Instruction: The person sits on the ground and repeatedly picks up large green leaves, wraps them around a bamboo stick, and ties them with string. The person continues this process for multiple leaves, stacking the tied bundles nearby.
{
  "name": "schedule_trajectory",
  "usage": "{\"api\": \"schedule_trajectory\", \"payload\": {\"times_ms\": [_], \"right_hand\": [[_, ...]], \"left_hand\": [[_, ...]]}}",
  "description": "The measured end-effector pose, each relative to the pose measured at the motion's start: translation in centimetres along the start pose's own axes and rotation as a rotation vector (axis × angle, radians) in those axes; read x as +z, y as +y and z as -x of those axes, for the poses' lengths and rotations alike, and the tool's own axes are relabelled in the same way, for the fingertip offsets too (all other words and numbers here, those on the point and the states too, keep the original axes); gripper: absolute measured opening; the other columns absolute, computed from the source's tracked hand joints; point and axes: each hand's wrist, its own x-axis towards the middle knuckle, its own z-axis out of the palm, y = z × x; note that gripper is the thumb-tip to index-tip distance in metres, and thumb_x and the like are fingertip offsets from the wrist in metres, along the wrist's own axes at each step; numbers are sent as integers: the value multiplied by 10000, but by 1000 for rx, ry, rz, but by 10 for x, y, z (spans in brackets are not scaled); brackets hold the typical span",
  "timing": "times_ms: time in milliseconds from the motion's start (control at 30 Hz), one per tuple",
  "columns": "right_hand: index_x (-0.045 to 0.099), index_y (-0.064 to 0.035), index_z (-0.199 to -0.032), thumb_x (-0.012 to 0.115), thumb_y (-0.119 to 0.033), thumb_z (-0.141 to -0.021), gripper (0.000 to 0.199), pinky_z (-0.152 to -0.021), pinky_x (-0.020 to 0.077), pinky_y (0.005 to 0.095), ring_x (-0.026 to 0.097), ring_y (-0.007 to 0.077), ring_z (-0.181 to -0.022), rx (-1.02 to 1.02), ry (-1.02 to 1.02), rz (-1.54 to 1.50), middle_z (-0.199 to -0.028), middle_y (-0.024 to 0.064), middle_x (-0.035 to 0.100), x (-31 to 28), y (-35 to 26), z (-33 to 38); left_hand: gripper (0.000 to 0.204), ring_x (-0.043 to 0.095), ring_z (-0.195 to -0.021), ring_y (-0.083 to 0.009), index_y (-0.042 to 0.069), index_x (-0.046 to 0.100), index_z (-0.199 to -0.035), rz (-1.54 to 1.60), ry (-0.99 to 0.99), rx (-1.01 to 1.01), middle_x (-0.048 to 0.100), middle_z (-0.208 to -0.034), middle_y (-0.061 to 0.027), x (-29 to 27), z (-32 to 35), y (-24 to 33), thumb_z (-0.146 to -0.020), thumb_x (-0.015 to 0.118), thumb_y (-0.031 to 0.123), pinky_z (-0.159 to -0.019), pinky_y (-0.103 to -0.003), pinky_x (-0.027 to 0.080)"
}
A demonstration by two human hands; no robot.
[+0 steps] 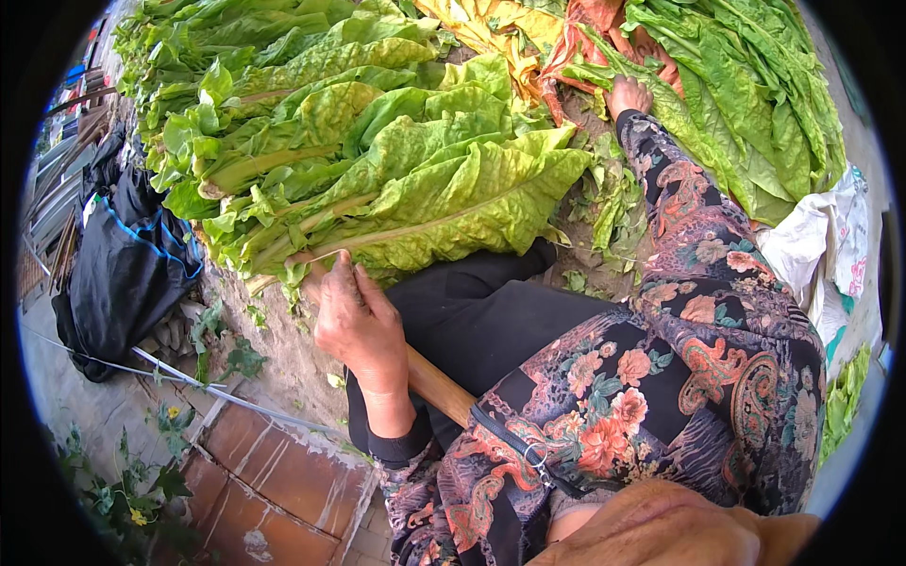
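Note:
My left hand is closed around a long wooden pole that slants up past my lap. A thin pale string shows at its fingertips. Just beyond it, large yellow-green leaves, which look like tobacco, lie in overlapping rows with their thick stems toward the left. My right arm is stretched to the far right. There my right hand has its fingers curled at the edge of a second leaf pile, seemingly on a leaf; its fingertips are partly hidden.
Orange-red cloth and what looks like another person's hand are beside my right hand. Leaf scraps litter the soil. A black bag stands left, above rusty panels. White sacking lies right.

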Motion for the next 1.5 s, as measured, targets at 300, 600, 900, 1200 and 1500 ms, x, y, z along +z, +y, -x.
{"api": "schedule_trajectory", "payload": {"times_ms": [300, 600, 900, 1200, 1500], "right_hand": [[597, -8, -937, 512, -328, -838, 346, -770, 436, 497, 568, 441, -818, -186, 233, -689, -842, 289, 591, -26, -5, -47], [433, -115, -1331, 664, -263, -727, 664, -958, 409, 385, 567, 348, -1041, -481, 426, -70, -1117, 193, 599, -23, -9, -41], [524, -47, -1047, 578, -190, -835, 261, -620, 483, 401, 621, 319, -711, -1095, 4, -865, -771, 173, 612, -273, -184, 139], [532, -98, -953, 596, -139, -773, 196, -667, 462, 382, 579, 277, -772, -1689, 308, -753, -765, 87, 559, -243, -303, 183], [571, -83, -1090, 677, -354, -768, 434, -824, 425, 409, 543, 312, -966, -1313, 371, -789, -1055, 138, 584, -211, -304, 171]], "left_hand": [[182, 633, -813, -327, -11, 647, -1001, 13, 4, 7, 656, -932, -174, -1, 4, -3, -855, 574, 69, -716, -371, 492], [212, 620, -663, -275, 46, 617, -1019, -43, 71, 109, 625, -798, -104, 9, 4, -17, -812, 610, 92, -561, -355, 500], [75, 619, -662, -301, 56, 618, -853, 128, 78, -35, 628, -757, -110, -4, 13, -7, -791, 614, 98, -586, -381, 498], [82, 603, -612, -88, -2, 690, -846, 539, 161, -215, 670, -698, -64, -15, -57, -113, -822, 623, 39, -554, -243, 486], [117, 467, -544, -66, -16, 656, -857, 1144, -135, -692, 587, -641, -3, 104, 0, -177, -848, 609, 90, -500, -218, 343]]}}
